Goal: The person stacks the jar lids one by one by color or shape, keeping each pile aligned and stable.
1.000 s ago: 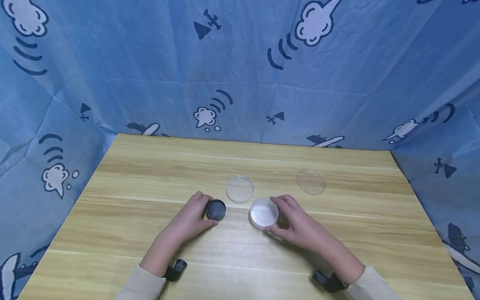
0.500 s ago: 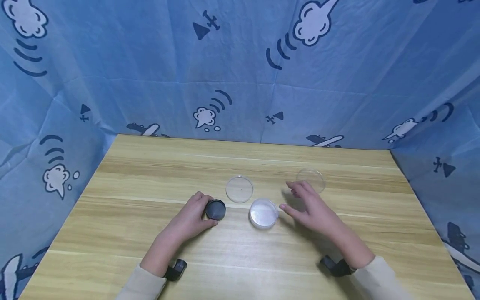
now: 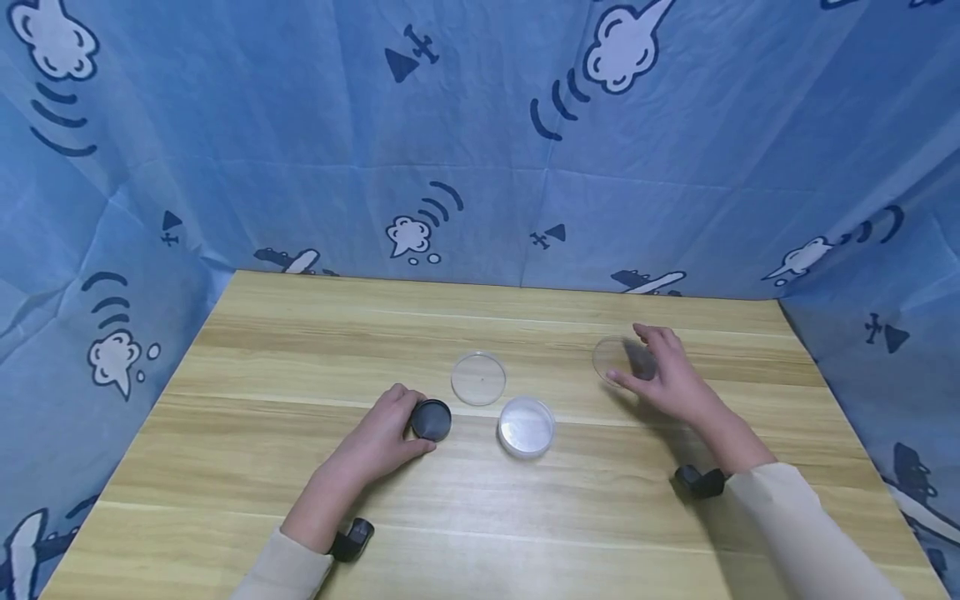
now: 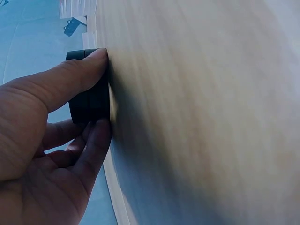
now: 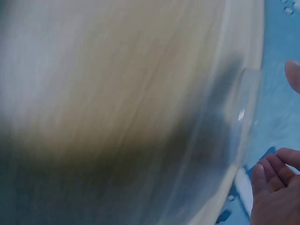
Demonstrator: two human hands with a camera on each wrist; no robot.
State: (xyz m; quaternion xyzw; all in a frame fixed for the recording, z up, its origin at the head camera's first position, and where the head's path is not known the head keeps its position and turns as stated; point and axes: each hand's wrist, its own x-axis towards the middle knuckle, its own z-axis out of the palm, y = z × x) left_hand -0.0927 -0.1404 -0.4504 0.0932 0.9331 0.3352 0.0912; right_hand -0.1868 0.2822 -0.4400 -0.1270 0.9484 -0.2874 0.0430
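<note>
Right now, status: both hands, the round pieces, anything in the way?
Left hand grips black round piece. Right hand open above rightmost clear disc, not gripping. Nothing visible between hand and disc.

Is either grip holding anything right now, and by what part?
The left grip holds the black disc by its side edge, pinched between thumb and fingertips. The right grip holds nothing, open over the clear dish.

My feed shows a squat black cylinder gripped by the left hand; 1 clear disc lies flat beneath the right hand.
</note>
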